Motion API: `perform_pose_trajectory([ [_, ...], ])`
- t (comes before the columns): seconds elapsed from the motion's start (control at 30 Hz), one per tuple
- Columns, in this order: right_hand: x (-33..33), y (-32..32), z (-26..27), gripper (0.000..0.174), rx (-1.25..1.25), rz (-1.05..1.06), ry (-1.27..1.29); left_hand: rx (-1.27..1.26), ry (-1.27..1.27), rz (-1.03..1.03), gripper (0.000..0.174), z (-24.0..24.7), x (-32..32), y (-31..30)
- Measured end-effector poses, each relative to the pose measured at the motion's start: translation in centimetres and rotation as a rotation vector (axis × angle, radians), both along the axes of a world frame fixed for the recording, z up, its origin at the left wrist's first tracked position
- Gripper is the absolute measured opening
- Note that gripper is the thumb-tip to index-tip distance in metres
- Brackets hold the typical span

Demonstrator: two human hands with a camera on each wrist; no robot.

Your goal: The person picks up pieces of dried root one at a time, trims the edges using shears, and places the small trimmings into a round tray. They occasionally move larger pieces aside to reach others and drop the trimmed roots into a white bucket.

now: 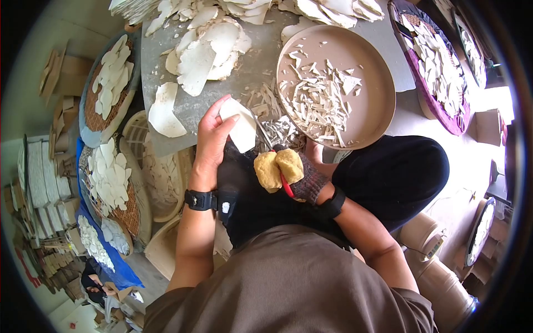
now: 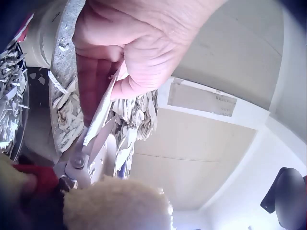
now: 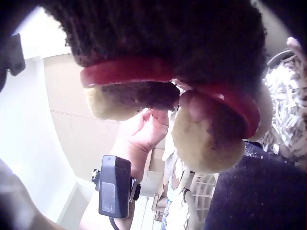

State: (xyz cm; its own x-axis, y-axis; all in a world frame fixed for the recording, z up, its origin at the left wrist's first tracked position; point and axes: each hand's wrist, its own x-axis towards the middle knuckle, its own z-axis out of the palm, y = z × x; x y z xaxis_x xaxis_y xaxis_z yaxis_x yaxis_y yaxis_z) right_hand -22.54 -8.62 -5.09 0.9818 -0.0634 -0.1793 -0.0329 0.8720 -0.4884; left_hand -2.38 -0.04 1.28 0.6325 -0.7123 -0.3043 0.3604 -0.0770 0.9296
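My bare left hand [image 1: 211,135] pinches a thin, flat white slice [image 1: 240,129] between thumb and fingers, above my lap. On my right hand [image 1: 308,178] is a dark knitted glove, and it grips scissors [image 1: 287,185] by their red handles. Thick yellow padding [image 1: 268,171] wraps the handles or fingers; which of them it is fixed to, I cannot tell. In the left wrist view the parted scissor blades [image 2: 78,162] stand right at the slice's lower edge. The right wrist view shows the red handles [image 3: 127,72] looped round gloved, padded fingers.
A round tan tray [image 1: 375,105] with cut white strips [image 1: 325,102] stands on the grey table [image 1: 152,61]. Larger white slices [image 1: 197,66] are piled beyond my left hand. Baskets of slices [image 1: 114,77] flank me on both sides. Another person [image 1: 95,283] is at the lower left.
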Motion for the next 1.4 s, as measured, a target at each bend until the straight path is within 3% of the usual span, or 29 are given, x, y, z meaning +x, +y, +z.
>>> perform_pose_trajectory([
  [0.07,-0.2,0.0,-0.6,0.053,-0.225,0.054,-0.016,0.026,-0.002,-0.05,0.053,-0.2,0.6,0.3],
  [0.17,-0.1,-0.5,0.9,0.053,-0.776,0.179,0.14,0.069,-0.027,-0.101,0.051,-0.5,1.1,0.7],
  [0.2,-0.2,-0.6,0.8,0.054,-0.837,0.187,0.107,0.073,-0.03,-0.11,0.049,-0.4,1.1,0.8],
  [0.3,0.0,0.0,0.1,0.052,-0.612,-0.006,0.016,0.034,-0.018,-0.162,0.042,0.5,1.3,1.3],
  [0.4,-0.2,0.5,-3.0,0.048,0.238,-0.294,-0.004,-0.226,-0.001,-0.198,0.021,4.0,0.4,1.7],
  [0.47,-0.5,-0.3,-3.0,0.059,0.022,-0.242,0.054,-0.234,-0.383,-0.142,0.015,3.7,0.3,2.1],
  [0.5,-0.5,-0.7,-2.5,0.064,-0.084,-0.215,0.082,-0.216,-0.425,-0.143,0.014,3.9,0.1,2.5],
  [0.57,-0.7,-0.5,-3.6,0.069,0.804,-0.256,-0.037,-0.12,-0.463,-0.192,0.017,4.3,-0.1,3.1],
  [0.6,-0.9,-0.9,-3.5,0.069,0.811,-0.234,0.126,-0.041,-0.458,-0.241,0.017,4.2,0.3,3.7],
  [0.67,-0.6,-1.0,-4.2,0.067,0.798,-0.199,0.077,-0.002,-0.394,-0.286,0.017,3.9,0.3,3.9],
  [0.73,-0.6,-0.7,-4.3,0.066,0.481,-0.212,0.152,-0.064,-0.231,-0.23,0.014,4.3,-0.5,3.5],
  [0.77,-0.1,-0.5,-2.2,0.066,0.166,-0.238,0.248,-0.095,-0.148,-0.202,0.014,4.4,-1.0,3.2],
  [0.83,0.0,-0.7,-1.9,0.066,0.188,-0.23,0.24,-0.045,-0.214,-0.098,0.017,3.9,-1.5,2.9],
  [0.87,-0.2,-1.3,-3.2,0.066,0.525,-0.197,0.134,-0.019,-0.248,-0.044,0.02,3.7,-1.6,2.9],
  [0.93,-0.4,-1.3,-4.6,0.067,0.849,-0.136,0.026,-0.033,-0.233,0.022,0.025,3.9,-1.4,2.6],
  [1.03,-0.7,-0.8,-4.3,0.068,0.774,-0.116,-0.016,0.002,-0.218,0.04,0.028,3.4,-1.1,2.8],
  [1.13,0.1,0.6,-1.5,0.049,0.6,-0.125,-0.189,0.064,-0.226,0.005,0.029,3.6,-1.0,3.3],
  [1.2,1.0,1.4,-1.5,0.034,0.316,-0.082,-0.311,0.102,-0.266,-0.043,0.029,3.4,-1.0,3.3],
  [1.23,0.4,1.0,-2.0,0.032,-0.096,-0.045,-0.236,0.116,-0.42,-0.022,0.028,2.9,-0.6,3.6],
  [1.27,-0.1,0.6,-2.6,0.03,-0.506,0.009,-0.162,0.182,-0.334,-0.017,0.027,3.2,-0.3,3.8],
  [1.33,0.8,1.3,-2.3,0.027,-1.192,-0.18,-0.107,0.267,-0.285,-0.106,0.029,5.0,0.6,3.6],
  [1.37,1.0,1.9,-1.6,0.026,-1.534,-0.463,-0.126,0.282,-0.276,-0.18,0.03,5.9,1.5,3.5],
  [1.4,0.3,0.7,1.1,0.026,-1.288,-0.327,0.046,0.294,-0.221,-0.377,0.028,6.5,3.2,3.5],
])
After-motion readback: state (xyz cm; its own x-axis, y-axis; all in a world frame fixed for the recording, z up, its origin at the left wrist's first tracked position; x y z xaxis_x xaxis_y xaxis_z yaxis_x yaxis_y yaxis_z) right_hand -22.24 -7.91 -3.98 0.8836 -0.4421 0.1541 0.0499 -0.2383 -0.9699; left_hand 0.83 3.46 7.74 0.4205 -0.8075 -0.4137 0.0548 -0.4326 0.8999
